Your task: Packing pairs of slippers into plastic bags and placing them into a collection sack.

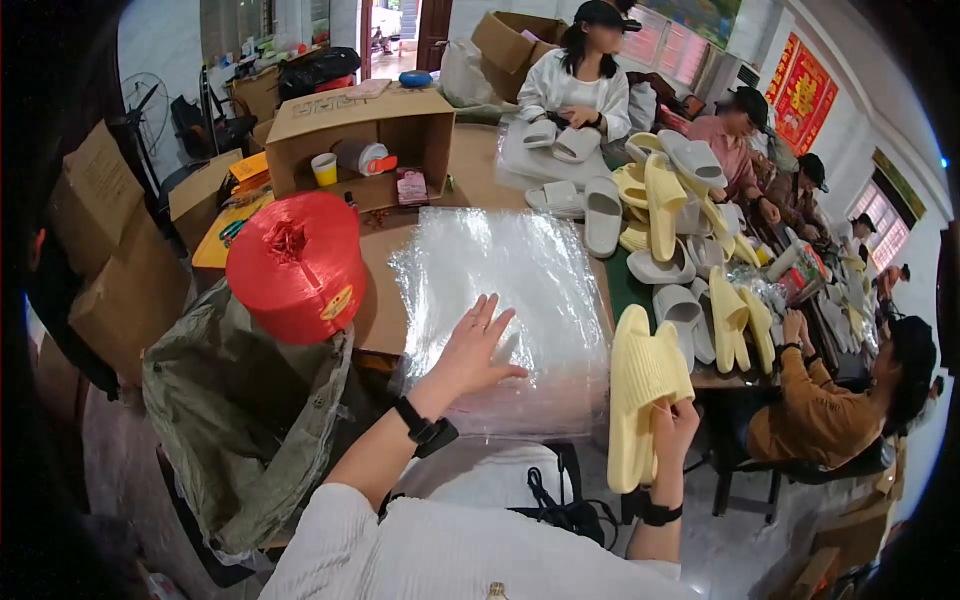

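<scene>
My left hand (474, 347) lies with fingers spread on a stack of clear plastic bags (500, 260) at the table's near edge. In my right hand (674, 432) is a pair of pale yellow slippers (640, 390), held upright just right of the stack, toes pointing up. My fingers are closed around the slippers' side; part of the grip is hidden behind them. Beyond the slippers lies a heap of yellow and grey slippers (665, 205) on the table.
A big red roll of plastic twine (298, 265) stands left of the bags, above a green woven sack (240, 420). Behind it, an open cardboard box (360, 125) holds a yellow cup (324, 169). Across the table a person (575, 85) handles grey slippers; several others sit along the right side.
</scene>
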A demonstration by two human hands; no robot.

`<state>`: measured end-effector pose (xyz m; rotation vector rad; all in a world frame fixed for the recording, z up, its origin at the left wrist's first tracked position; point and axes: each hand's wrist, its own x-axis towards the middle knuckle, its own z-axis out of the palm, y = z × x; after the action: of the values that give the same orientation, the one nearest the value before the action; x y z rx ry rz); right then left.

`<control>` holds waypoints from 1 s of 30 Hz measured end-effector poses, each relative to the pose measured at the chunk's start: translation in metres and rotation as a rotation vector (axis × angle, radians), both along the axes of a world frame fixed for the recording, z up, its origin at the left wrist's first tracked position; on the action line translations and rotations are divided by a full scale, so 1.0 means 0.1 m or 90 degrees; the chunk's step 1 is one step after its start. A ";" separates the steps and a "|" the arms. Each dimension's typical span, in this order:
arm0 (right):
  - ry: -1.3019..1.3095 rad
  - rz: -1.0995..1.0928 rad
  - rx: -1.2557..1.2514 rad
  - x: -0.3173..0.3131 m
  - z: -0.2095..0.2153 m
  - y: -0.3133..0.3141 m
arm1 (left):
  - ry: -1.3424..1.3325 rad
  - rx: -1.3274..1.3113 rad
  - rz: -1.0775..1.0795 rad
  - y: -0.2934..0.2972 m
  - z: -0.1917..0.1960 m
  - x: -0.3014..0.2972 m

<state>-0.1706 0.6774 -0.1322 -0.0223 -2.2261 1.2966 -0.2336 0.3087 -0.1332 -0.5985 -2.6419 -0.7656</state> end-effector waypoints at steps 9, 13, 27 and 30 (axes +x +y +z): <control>-0.020 0.038 -0.050 0.36 0.14 -0.05 | -0.073 -0.109 -0.057 -0.32 -0.06 0.53; -0.013 0.090 -0.114 0.34 0.21 -0.27 | -0.038 -0.075 -0.014 -0.14 -0.07 0.44; -0.022 0.168 -0.152 0.58 0.50 -0.38 | -0.179 0.298 0.129 0.13 0.17 0.12; -0.060 0.195 -0.149 0.58 0.47 -0.37 | -0.269 0.363 0.177 0.11 0.11 0.11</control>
<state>-0.1121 0.6405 -0.0855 0.1800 -2.2052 1.7491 -0.2230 0.3200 -0.1225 0.0961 -2.5724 -1.6028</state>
